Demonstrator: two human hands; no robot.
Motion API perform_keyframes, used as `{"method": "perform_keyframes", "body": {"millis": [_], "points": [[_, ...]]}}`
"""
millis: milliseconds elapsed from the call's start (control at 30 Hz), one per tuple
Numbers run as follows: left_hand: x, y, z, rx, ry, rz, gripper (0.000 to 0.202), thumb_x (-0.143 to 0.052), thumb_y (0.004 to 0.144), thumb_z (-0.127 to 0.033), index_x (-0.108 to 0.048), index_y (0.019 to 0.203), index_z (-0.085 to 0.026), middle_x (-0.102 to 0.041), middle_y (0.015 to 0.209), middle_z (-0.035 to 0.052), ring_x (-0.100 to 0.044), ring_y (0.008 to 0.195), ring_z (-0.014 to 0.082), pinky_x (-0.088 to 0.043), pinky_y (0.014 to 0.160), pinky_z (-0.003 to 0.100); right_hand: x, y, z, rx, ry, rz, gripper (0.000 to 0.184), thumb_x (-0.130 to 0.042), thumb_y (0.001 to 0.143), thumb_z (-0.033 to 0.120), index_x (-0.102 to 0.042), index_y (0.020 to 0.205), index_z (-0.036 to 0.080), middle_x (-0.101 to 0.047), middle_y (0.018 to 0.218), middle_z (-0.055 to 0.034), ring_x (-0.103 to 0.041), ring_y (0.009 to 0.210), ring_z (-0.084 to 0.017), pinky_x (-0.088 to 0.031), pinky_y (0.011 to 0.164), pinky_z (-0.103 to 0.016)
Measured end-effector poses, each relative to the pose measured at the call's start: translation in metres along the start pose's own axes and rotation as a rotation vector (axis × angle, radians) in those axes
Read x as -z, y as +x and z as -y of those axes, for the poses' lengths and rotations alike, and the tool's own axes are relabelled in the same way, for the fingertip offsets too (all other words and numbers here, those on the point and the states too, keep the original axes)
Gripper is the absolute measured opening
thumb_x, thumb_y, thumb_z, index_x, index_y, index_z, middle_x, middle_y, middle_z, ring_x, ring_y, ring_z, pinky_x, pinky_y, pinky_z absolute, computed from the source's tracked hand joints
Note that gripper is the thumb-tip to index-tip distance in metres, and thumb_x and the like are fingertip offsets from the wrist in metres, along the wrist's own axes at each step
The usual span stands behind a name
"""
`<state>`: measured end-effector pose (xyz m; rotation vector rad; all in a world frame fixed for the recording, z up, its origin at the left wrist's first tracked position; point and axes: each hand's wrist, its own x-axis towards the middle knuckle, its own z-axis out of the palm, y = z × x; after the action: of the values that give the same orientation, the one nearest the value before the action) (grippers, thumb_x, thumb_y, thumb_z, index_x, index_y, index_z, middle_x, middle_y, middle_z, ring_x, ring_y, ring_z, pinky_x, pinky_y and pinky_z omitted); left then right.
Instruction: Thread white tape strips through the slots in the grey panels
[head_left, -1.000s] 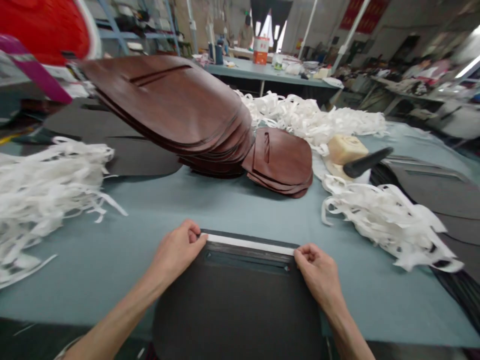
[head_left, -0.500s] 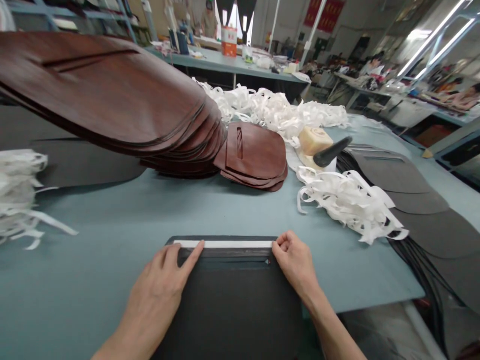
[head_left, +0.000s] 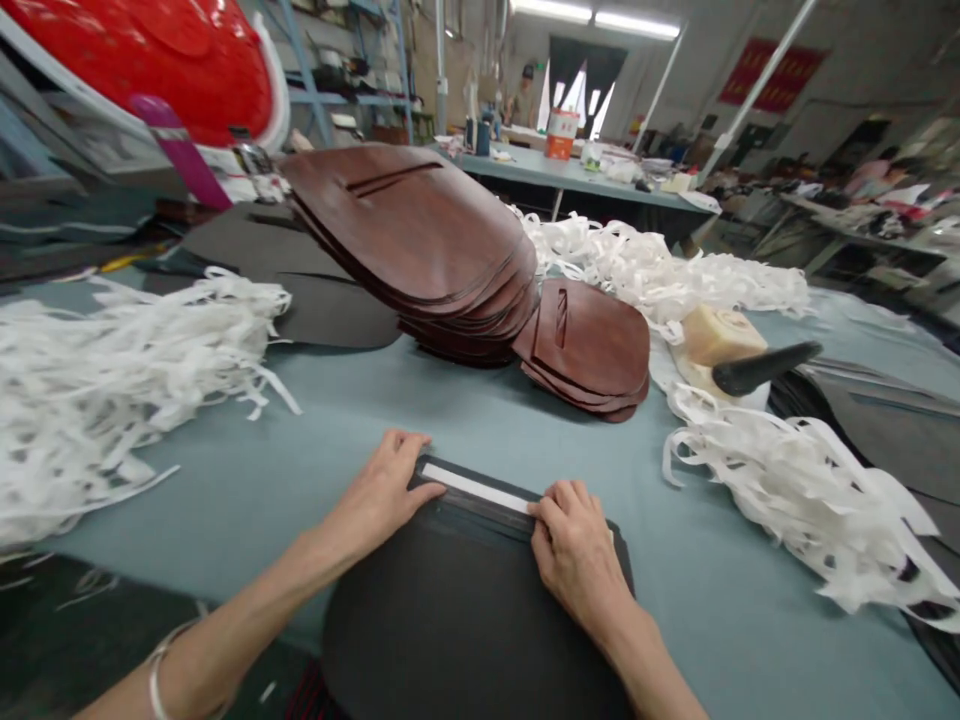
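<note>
A black leather piece [head_left: 465,620] lies on the grey-blue table [head_left: 315,450] in front of me, with a white tape strip [head_left: 472,487] along its far edge above a slit. My left hand [head_left: 379,495] rests on the piece's left corner, fingers curled against the strip's left end. My right hand [head_left: 574,550] lies over the strip's right part, fingers bent and pressing on it; what is under them is hidden.
A fanned stack of brown leather pieces [head_left: 420,240] and a smaller brown stack [head_left: 589,345] lie beyond. Heaps of white paper strips sit at the left [head_left: 112,380], the right [head_left: 802,480] and behind [head_left: 652,265]. A cream block with a black handle [head_left: 731,345] and black pieces [head_left: 870,400] lie at right.
My right hand has slid left along the white strip, covering its right part. The left hand has curled at the strip's left end. The view has swung back to the left.
</note>
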<state>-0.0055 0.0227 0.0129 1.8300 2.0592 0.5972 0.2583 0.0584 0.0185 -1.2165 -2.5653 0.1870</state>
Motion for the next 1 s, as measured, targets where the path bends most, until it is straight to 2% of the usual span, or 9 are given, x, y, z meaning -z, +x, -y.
{"method": "perform_keyframes", "body": {"millis": [67,133,233,367,500,633,800,900,1000], "points": [[0.007,0.007,0.000,0.042,-0.095,0.155,0.041,-0.064,0.076,-0.037,-0.054,0.112,-0.019,-0.058,0.102,0.0055,-0.057,0.091,0.0225,-0.045,0.083,0.035,-0.002,0.011,0.002,0.028,0.085,-0.022,0.014,-0.049,0.085,0.012,-0.062,0.084,0.017,-0.058,0.103,-0.0111,-0.049,0.095,-0.025,-0.040,0.080,-0.038],[0.013,0.015,-0.003,0.029,-0.175,0.281,0.032,-0.065,0.073,-0.033,-0.058,0.102,-0.019,-0.062,0.090,0.0020,-0.059,0.083,0.0209,-0.044,0.076,0.031,-0.009,0.023,0.006,0.088,0.199,-0.038,0.019,-0.048,0.087,0.014,-0.059,0.103,0.015,-0.054,0.119,-0.0133,-0.047,0.108,-0.026,-0.040,0.090,-0.041],[0.017,0.026,-0.006,-0.042,-0.240,0.334,0.024,-0.065,0.071,-0.026,-0.062,0.094,-0.019,-0.064,0.084,-0.0013,-0.059,0.078,0.0184,-0.042,0.069,0.026,-0.022,0.041,0.016,0.135,0.369,-0.016,0.039,-0.046,0.090,0.014,-0.045,0.129,0.015,-0.056,0.119,-0.0119,-0.048,0.109,-0.024,-0.041,0.094,-0.041],[0.017,0.035,-0.002,-0.118,-0.220,0.270,0.021,-0.062,0.072,-0.017,-0.064,0.093,-0.020,-0.063,0.090,-0.0007,-0.058,0.086,0.0176,-0.042,0.077,0.026,-0.035,0.059,0.028,0.090,0.449,0.038,0.027,-0.046,0.087,0.007,-0.059,0.108,0.018,-0.060,0.097,-0.0067,-0.053,0.094,-0.020,-0.045,0.085,-0.034],[0.019,0.030,0.001,-0.257,-0.144,0.216,0.016,-0.054,0.083,-0.015,-0.065,0.094,-0.021,-0.060,0.093,0.0017,-0.055,0.091,0.0170,-0.041,0.083,0.027,-0.038,0.060,0.034,0.119,0.332,0.011,0.025,-0.046,0.086,0.003,-0.063,0.098,0.018,-0.058,0.091,-0.0059,-0.052,0.089,-0.019,-0.044,0.079,-0.031],[0.011,0.006,-0.005,-0.546,0.294,0.098,0.020,-0.046,0.092,-0.017,-0.061,0.106,-0.019,-0.060,0.094,0.0049,-0.053,0.094,0.0196,-0.041,0.089,0.034,-0.038,0.054,0.044,0.274,0.003,-0.013,0.022,-0.047,0.088,0.006,-0.062,0.101,0.016,-0.058,0.094,-0.0077,-0.049,0.086,-0.022,-0.042,0.074,-0.034],[-0.016,-0.025,-0.017,-0.550,0.759,-0.124,0.037,-0.045,0.088,-0.008,-0.051,0.124,-0.007,-0.059,0.117,0.0149,-0.051,0.111,0.0264,-0.033,0.104,0.044,-0.036,0.052,0.054,0.388,-0.245,-0.017,0.018,-0.049,0.088,0.008,-0.061,0.101,0.012,-0.057,0.089,-0.0089,-0.048,0.081,-0.023,-0.043,0.069,-0.036],[-0.023,-0.030,-0.022,-0.524,0.831,-0.161,0.039,-0.044,0.087,-0.010,-0.050,0.125,-0.003,-0.059,0.118,0.0167,-0.052,0.111,0.0279,-0.032,0.105,0.044,-0.028,0.038,0.038,0.390,-0.270,0.007,0.020,-0.047,0.088,0.007,-0.061,0.102,0.011,-0.057,0.090,-0.0104,-0.048,0.081,-0.024,-0.044,0.069,-0.036],[-0.021,-0.029,-0.025,-0.502,0.823,-0.153,0.038,-0.043,0.088,-0.010,-0.050,0.125,-0.004,-0.060,0.116,0.0161,-0.054,0.108,0.0271,-0.034,0.103,0.044,-0.011,0.003,-0.001,0.399,-0.267,0.004,0.028,-0.040,0.090,0.006,-0.057,0.113,0.006,-0.057,0.098,-0.0139,-0.049,0.088,-0.025,-0.046,0.074,-0.038]]}}
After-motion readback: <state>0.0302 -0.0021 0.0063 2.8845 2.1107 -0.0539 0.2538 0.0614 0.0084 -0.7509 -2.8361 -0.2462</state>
